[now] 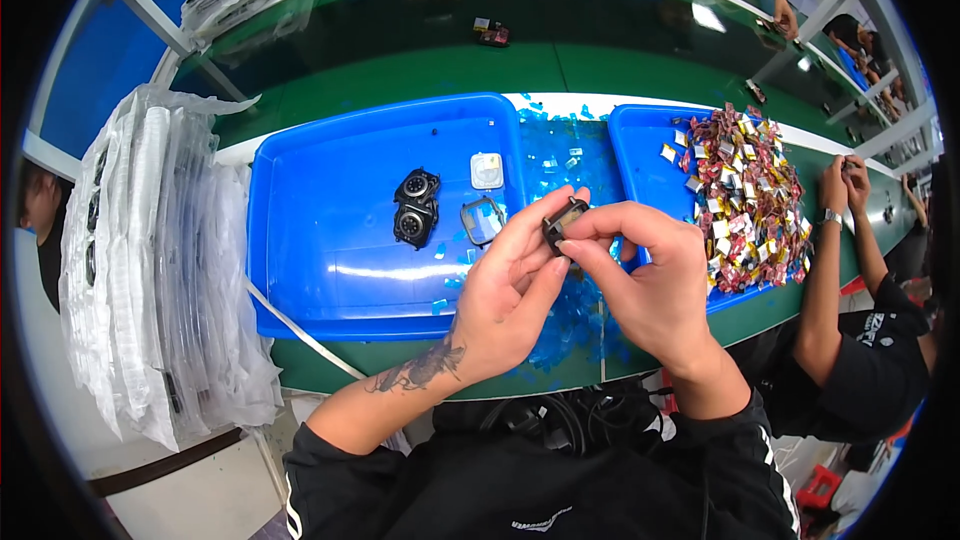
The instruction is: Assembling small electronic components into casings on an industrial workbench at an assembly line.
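Observation:
Both hands meet over the gap between two blue trays, around a small black watch case (562, 226). My left hand (508, 290) cradles it, fingers closed along its left side. From the other side my right hand (655, 275) pinches the case between thumb and fingers; whether a smaller part sits in that pinch is hidden. In the left tray (320, 318), near my left hand, lie a dark watch frame (482, 221) and a white square piece (487, 171). Two black parts with round discs (415, 208) lie further left.
The right blue tray (625, 130) holds a heap of small red, yellow and silver electronic parts (745, 200). Blue film scraps (560, 155) litter the green table between the trays. Wrapped stacks (165, 260) stand at left. A dark green belt (400, 50) carries loose parts; a co-worker's arms (828, 250) are at right.

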The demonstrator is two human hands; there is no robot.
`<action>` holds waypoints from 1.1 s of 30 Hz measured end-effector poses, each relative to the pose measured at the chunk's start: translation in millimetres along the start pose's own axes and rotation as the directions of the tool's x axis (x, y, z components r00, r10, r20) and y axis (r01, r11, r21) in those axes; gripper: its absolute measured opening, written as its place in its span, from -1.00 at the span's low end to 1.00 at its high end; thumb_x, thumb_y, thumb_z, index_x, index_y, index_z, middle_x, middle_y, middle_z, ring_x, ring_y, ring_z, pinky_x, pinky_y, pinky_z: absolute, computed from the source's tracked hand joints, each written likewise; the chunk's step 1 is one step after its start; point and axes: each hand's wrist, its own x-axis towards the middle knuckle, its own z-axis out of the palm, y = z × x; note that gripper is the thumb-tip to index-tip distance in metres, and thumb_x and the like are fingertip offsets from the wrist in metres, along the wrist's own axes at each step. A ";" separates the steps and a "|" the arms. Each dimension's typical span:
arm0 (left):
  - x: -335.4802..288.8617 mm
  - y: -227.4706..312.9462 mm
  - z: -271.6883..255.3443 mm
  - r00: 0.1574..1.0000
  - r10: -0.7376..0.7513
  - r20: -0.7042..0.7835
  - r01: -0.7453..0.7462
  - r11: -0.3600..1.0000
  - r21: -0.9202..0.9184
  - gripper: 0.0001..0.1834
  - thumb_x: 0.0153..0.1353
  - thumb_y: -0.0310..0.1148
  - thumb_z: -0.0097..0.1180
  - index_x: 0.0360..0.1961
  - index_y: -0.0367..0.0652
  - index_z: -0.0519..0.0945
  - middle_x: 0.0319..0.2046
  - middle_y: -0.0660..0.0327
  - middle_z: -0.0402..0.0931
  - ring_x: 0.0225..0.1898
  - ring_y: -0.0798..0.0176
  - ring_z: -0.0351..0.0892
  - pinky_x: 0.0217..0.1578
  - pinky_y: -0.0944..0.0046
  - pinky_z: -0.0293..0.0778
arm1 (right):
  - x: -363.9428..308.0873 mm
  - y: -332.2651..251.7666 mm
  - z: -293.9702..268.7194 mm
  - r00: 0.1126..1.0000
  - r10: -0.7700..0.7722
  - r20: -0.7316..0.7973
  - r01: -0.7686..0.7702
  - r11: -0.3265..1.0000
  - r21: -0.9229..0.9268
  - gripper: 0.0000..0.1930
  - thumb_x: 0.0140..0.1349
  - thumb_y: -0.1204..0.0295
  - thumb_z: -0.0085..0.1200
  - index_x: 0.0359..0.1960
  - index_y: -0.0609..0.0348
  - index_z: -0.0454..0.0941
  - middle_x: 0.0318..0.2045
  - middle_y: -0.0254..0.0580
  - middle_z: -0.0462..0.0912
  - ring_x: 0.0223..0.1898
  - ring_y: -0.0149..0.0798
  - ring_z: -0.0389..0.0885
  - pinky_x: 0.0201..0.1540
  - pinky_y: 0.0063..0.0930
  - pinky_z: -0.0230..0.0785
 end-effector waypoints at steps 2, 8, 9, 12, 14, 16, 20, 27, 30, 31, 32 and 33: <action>-0.3 0.8 1.6 1.000 -0.023 -0.005 0.023 1.000 -0.016 -0.40 0.35 -0.69 -0.19 0.40 -0.34 0.05 0.34 -0.03 0.19 0.34 0.18 0.28 0.27 0.27 0.24 | 0.7 3.5 1.9 0.999 -0.036 -0.006 0.036 0.999 0.000 -0.88 0.04 0.63 0.26 -0.36 0.24 0.65 -0.44 -0.18 0.70 -0.46 -0.29 0.65 -0.44 -0.48 0.43; 0.7 1.4 1.3 1.000 -0.003 -0.006 0.003 1.000 0.020 -0.43 0.35 -0.66 -0.14 0.37 -0.41 0.08 0.34 -0.16 0.17 0.35 0.04 0.24 0.34 0.12 0.20 | 2.7 4.4 3.4 1.000 -0.018 0.000 0.018 0.997 0.072 -0.89 0.02 0.62 0.27 -0.39 0.21 0.64 -0.51 -0.23 0.65 -0.52 -0.29 0.60 -0.43 -0.45 0.39; 0.3 -1.2 -0.2 0.999 0.032 0.013 -0.032 0.998 0.061 -0.43 0.35 -0.68 -0.18 0.38 -0.38 0.07 0.35 -0.08 0.17 0.34 0.10 0.26 0.30 0.20 0.23 | 2.6 5.2 4.3 0.999 -0.033 0.000 0.033 0.998 0.051 -0.90 0.02 0.61 0.27 -0.41 0.19 0.64 -0.53 -0.25 0.63 -0.54 -0.29 0.57 -0.41 -0.44 0.36; -0.7 1.6 0.4 0.998 0.059 0.037 -0.063 0.990 0.123 -0.43 0.36 -0.71 -0.23 0.39 -0.35 0.06 0.36 -0.01 0.17 0.33 0.17 0.29 0.26 0.27 0.26 | 3.9 3.8 5.7 0.997 -0.079 -0.013 0.079 0.997 -0.024 -0.90 0.01 0.60 0.28 -0.48 0.16 0.60 -0.60 -0.31 0.56 -0.55 -0.29 0.53 -0.38 -0.44 0.31; -1.4 3.5 1.3 0.998 0.051 0.044 -0.057 0.988 0.143 -0.43 0.36 -0.71 -0.24 0.39 -0.36 0.07 0.36 -0.01 0.17 0.32 0.18 0.29 0.26 0.27 0.26 | 3.3 1.2 3.7 0.994 -0.107 -0.028 0.104 0.991 -0.080 -0.88 -0.01 0.59 0.30 -0.52 0.16 0.56 -0.65 -0.35 0.50 -0.54 -0.29 0.51 -0.36 -0.44 0.29; -3.1 4.0 2.3 0.999 0.032 0.044 -0.036 0.994 0.100 -0.45 0.37 -0.71 -0.25 0.38 -0.37 0.08 0.36 -0.01 0.16 0.31 0.20 0.30 0.25 0.27 0.27 | 0.4 -3.1 -0.1 0.996 -0.087 -0.014 0.083 0.981 -0.176 -0.77 -0.08 0.60 0.33 -0.52 0.18 0.45 -0.62 -0.31 0.43 -0.48 -0.23 0.51 -0.33 -0.41 0.32; -5.1 0.2 3.4 0.994 0.106 0.028 -0.109 0.979 0.170 -0.46 0.36 -0.71 -0.25 0.37 -0.38 0.10 0.35 0.00 0.18 0.29 0.21 0.32 0.23 0.28 0.29 | 7.0 5.8 5.7 0.981 -0.144 -0.129 0.143 0.990 -0.017 -0.67 -0.11 0.61 0.36 -0.46 0.20 0.36 -0.54 -0.24 0.40 -0.41 -0.20 0.51 -0.31 -0.38 0.35; 3.5 1.0 1.3 0.992 0.067 -0.106 -0.061 0.996 0.062 -0.40 0.33 -0.67 -0.12 0.37 -0.32 0.06 0.23 -0.14 0.32 0.23 0.13 0.40 0.19 0.19 0.38 | 6.9 20.5 5.9 0.996 0.086 -0.021 -0.073 0.934 0.349 -0.69 0.01 0.59 0.33 -0.31 0.22 0.40 -0.39 -0.27 0.46 -0.26 -0.35 0.53 -0.19 -0.43 0.44; 7.9 2.9 -2.3 0.981 0.050 -0.186 -0.064 0.996 -0.069 -0.35 0.32 -0.61 -0.05 0.37 -0.24 -0.01 0.21 -0.22 0.33 0.17 0.05 0.47 0.14 0.10 0.49 | -2.9 23.5 -5.2 0.981 0.195 -0.009 -0.161 0.834 0.527 -0.72 0.10 0.57 0.29 -0.18 0.25 0.48 -0.26 -0.33 0.55 -0.21 -0.47 0.55 -0.07 -0.47 0.50; 7.8 2.2 -3.2 0.984 0.064 -0.169 -0.074 0.996 -0.057 -0.37 0.32 -0.62 -0.06 0.36 -0.25 0.02 0.21 -0.22 0.32 0.17 0.04 0.46 0.15 0.10 0.48 | -6.6 18.7 -10.1 0.969 0.231 0.091 -0.245 0.838 0.487 -0.73 0.10 0.58 0.29 -0.17 0.26 0.50 -0.24 -0.30 0.57 -0.21 -0.46 0.57 -0.09 -0.48 0.53; 7.5 1.0 -4.4 0.985 0.077 -0.154 -0.085 0.995 -0.045 -0.39 0.32 -0.63 -0.06 0.35 -0.25 0.05 0.22 -0.22 0.31 0.18 0.04 0.46 0.16 0.10 0.47 | -10.4 15.3 -12.7 0.945 0.267 0.189 -0.324 0.838 0.438 -0.74 0.10 0.59 0.29 -0.17 0.27 0.52 -0.22 -0.27 0.60 -0.20 -0.46 0.59 -0.11 -0.50 0.55; 6.9 -1.0 -6.0 0.988 0.105 -0.111 -0.102 0.994 0.030 -0.50 0.32 -0.64 -0.09 0.29 -0.31 0.22 0.23 -0.20 0.30 0.20 0.06 0.44 0.17 0.10 0.45 | -15.8 18.4 -11.4 0.956 0.222 0.193 -0.286 0.855 0.433 -0.80 0.14 0.63 0.25 -0.19 0.31 0.56 -0.23 -0.24 0.64 -0.23 -0.47 0.63 -0.15 -0.54 0.58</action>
